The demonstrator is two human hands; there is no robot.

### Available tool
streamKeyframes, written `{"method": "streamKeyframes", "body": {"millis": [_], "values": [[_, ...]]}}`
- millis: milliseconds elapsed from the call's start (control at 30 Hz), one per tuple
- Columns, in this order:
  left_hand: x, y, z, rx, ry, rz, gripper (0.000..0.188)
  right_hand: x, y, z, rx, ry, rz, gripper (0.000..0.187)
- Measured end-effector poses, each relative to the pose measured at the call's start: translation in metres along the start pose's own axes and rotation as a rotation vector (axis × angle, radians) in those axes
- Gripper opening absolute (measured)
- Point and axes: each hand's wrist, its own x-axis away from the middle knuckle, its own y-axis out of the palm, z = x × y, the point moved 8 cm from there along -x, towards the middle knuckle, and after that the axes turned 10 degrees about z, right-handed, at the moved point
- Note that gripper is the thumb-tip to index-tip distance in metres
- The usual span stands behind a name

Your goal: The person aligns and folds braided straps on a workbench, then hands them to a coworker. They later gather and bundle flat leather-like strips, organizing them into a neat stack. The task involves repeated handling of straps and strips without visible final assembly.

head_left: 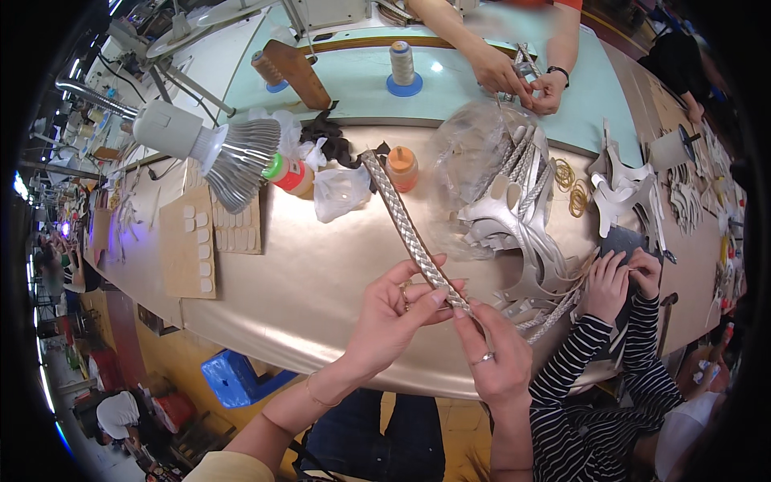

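A braided silvery-white strap (pixel 405 229) with a brown edge slants up and away from my fingers over the table. My left hand (pixel 401 309) grips it near its lower part, thumb on top and fingers beneath. Just right of that, my right hand (pixel 496 353) pinches the strap's near end between thumb and fingers. Beyond the strap's far end stand an orange-capped jar (pixel 401 169) and a crumpled white plastic bag (pixel 341 193). To the right lies a pile of cut pale strap pieces (pixel 518 233), partly in a clear plastic bag (pixel 462 149).
A lamp (pixel 233 157) reaches in at left above cards with small white pieces (pixel 189 241). Thread spools (pixel 401 68) stand on the far table. A co-worker's hands (pixel 522 84) work opposite; another's striped sleeves (pixel 570 349) are close at right. A blue stool (pixel 241 377) stands below.
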Motion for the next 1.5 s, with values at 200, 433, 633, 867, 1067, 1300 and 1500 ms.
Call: {"method": "streamKeyframes", "body": {"millis": [200,433,633,867,1067,1300,1500], "values": [[-0.006,0.012,0.018,-0.095,0.214,-0.061,0.043,0.012,-0.001,0.044,-0.501,0.569,0.242,0.017],[-0.081,0.084,0.056,-0.346,0.365,-0.332,0.042,-0.030,0.032,0.110,-0.866,0.968,0.261,0.025],[-0.159,0.119,0.035,-0.303,0.501,-0.209,0.038,-0.088,0.076,0.191,-0.894,0.857,0.656,0.030],[-0.195,0.123,0.024,-0.278,0.449,-0.092,0.042,-0.085,0.103,0.218,-0.812,0.998,0.703,0.032],[-0.199,0.121,0.016,-0.267,0.378,-0.069,0.046,-0.078,0.105,0.225,-0.811,1.010,0.688,0.033],[-0.205,0.121,0.017,-0.317,0.361,-0.078,0.053,-0.082,0.105,0.234,-0.748,1.029,0.609,0.035],[-0.177,0.107,0.018,-0.338,0.554,0.029,0.067,-0.091,0.116,0.242,-0.979,1.092,0.518,0.032]]}}
